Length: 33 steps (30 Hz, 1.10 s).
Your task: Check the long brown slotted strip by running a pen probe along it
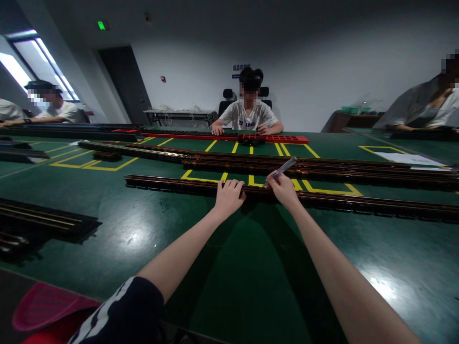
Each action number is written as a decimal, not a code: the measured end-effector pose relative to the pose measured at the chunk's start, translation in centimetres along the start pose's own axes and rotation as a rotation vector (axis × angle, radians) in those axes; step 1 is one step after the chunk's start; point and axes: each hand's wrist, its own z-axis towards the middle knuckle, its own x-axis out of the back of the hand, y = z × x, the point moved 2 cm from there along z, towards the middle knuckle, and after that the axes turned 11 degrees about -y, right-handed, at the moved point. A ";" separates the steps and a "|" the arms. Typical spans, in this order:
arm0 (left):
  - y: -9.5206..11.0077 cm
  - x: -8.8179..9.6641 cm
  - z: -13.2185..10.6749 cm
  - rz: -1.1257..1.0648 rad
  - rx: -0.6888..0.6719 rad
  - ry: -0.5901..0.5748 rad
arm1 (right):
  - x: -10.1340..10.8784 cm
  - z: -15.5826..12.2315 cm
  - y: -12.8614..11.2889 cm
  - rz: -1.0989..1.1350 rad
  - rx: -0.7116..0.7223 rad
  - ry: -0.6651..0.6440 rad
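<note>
A long dark rail with copper-coloured strips lies across the green table in front of me. My left hand rests on top of this rail, fingers curled over its far edge. My right hand is just to the right, closed on a slim pen-like tool whose tip points down at the rail. Two more rails of the same kind lie parallel just behind it.
Yellow floor-style markings cross the table. A red rail lies at the far side before a seated person. Other people sit at far left and far right. Black trays are at my left, a pink object near my lap.
</note>
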 end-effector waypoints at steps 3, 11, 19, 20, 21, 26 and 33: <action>0.0 0.1 0.0 -0.021 -0.010 -0.025 | 0.0 -0.1 -0.1 -0.008 -0.016 0.001; 0.0 0.2 -0.1 -0.041 -0.020 -0.043 | -0.3 -0.3 -0.3 0.000 -0.011 -0.054; -0.1 0.3 0.1 -0.040 -0.013 -0.053 | -0.2 -0.4 -0.2 0.022 -0.029 -0.048; -0.1 0.2 0.1 -0.034 -0.012 -0.052 | -0.2 -0.3 -0.1 0.026 -0.030 -0.044; -0.1 0.2 0.1 -0.026 -0.011 -0.048 | -0.2 -0.3 0.1 0.028 -0.030 -0.038; -0.1 0.0 0.1 -0.006 -0.012 -0.030 | -0.2 0.0 0.7 0.046 -0.017 -0.027; 0.0 0.1 0.0 0.002 -0.012 -0.033 | -0.2 0.0 0.7 0.043 -0.016 -0.029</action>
